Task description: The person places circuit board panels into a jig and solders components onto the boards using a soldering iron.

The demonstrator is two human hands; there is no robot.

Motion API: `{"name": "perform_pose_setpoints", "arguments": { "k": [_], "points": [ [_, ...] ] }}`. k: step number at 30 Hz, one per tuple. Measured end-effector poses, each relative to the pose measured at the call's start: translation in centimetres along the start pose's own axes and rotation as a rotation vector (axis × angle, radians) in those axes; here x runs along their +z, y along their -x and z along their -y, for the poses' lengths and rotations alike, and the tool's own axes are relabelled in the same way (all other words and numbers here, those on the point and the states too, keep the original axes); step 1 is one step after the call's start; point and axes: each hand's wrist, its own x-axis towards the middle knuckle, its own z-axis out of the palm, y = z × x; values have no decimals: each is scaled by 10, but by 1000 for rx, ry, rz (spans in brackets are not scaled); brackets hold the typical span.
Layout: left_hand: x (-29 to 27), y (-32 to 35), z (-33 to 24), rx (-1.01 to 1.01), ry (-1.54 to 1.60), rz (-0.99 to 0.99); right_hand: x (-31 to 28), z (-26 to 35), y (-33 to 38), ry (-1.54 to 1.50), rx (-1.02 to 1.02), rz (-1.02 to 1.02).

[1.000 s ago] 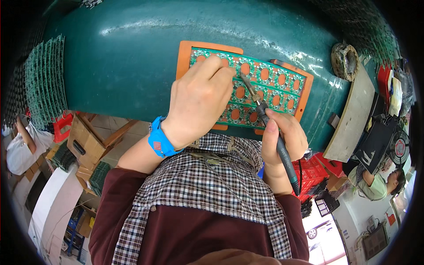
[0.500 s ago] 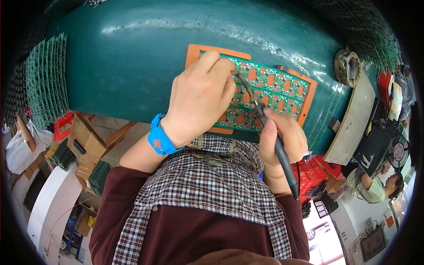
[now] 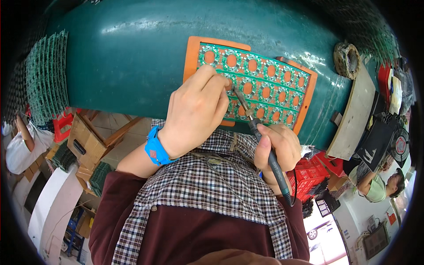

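Observation:
A green circuit board panel [image 3: 240, 75], with rows of ring-shaped units around oval openings, lies in an orange holder [image 3: 191, 57] on the green work surface. My right hand [image 3: 285, 148] grips a soldering iron [image 3: 277, 170] by its dark handle. The iron's tip points up and left, at a unit in the panel's middle row. Just left of that tip, my left hand [image 3: 196, 99] is closed in a pinch over the panel's left part. Whatever its fingertips hold is too small or hidden to make out. A blue band circles my left wrist.
Stacked green board panels [image 3: 46, 79] stand at the left edge of the green mat [image 3: 128, 66]. To the right are a round hollow holder [image 3: 346, 61] and a grey board [image 3: 351, 119]. A red crate [image 3: 307, 176] sits below right. Another person [image 3: 377, 183] is at far right.
Both hands have moved a little toward me, from the panel's far row to its middle row. The iron's tip has come down with them, and more of the upper left units shows.

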Motion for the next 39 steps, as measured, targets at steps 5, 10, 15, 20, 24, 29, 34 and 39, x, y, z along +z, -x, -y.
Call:
{"name": "perform_pose_setpoints", "arguments": {
  "k": [5,10,15,20,24,29,34,39],
  "points": [
    [-2,5,0,-39,-20,-75,-3,-1,9,-17,12,-82],
    [0,12,4,2,-34,-116,3,3,5,17,44,-34],
    [0,20,-2,-10,-45,-104,6,0,4,15,47,-58],
    [2,30,1,-35,5,-75,-7,7,17,54,33,-124],
    [2,35,-1,-41,30,-53,-10,9,25,0,17,-90],
    [4,34,-2,12,4,-46,-8,10,28,0,32,1],
    [7,32,-3,48,-64,-28,-4,12,27,-3,41,-5],
    [0,36,0,35,-20,-33,-5,11,35,21,-6,-71]
  ]
}}
